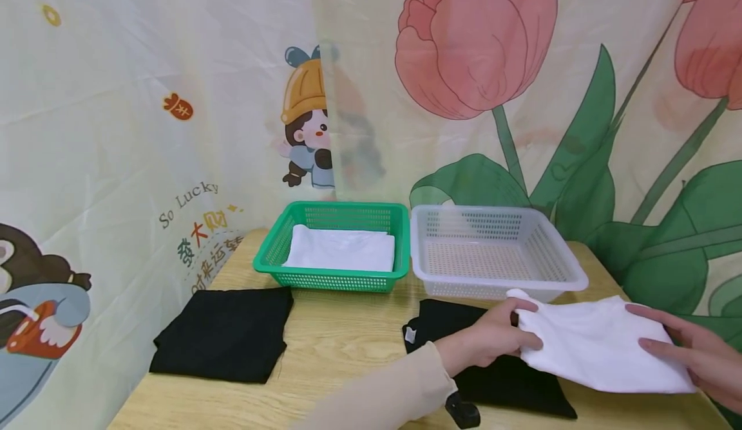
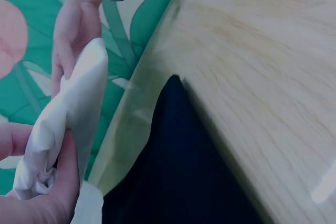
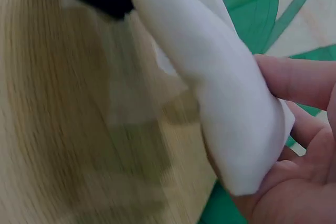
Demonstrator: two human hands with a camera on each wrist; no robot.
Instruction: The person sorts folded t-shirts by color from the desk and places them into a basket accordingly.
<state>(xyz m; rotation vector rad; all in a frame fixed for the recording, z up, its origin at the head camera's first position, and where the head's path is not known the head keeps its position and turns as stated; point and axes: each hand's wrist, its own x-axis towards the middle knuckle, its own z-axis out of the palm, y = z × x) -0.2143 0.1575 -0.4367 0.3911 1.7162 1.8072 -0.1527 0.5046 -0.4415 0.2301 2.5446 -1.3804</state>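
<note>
Both hands hold a folded white cloth garment [image 1: 597, 340] above the right part of the table. My left hand [image 1: 493, 333] pinches its left end between thumb and fingers; the left wrist view shows the layered white folds [image 2: 71, 108] bunched in that grip. At the opposite end my right hand [image 1: 695, 346] grips the cloth, thumb on one side and fingers [image 3: 310, 129] on the other. Beneath it lies a folded black garment [image 1: 504, 385] with a small white tag, partly covered by the left hand and the white cloth.
Toward the back stands a green basket [image 1: 330, 282] with a folded white cloth [image 1: 342, 248] inside. Beside it is a white basket [image 1: 498, 282] with bare bottom showing. Another folded black garment [image 1: 223, 333] lies at the left of the wooden table [image 1: 342, 353]. A printed curtain hangs behind.
</note>
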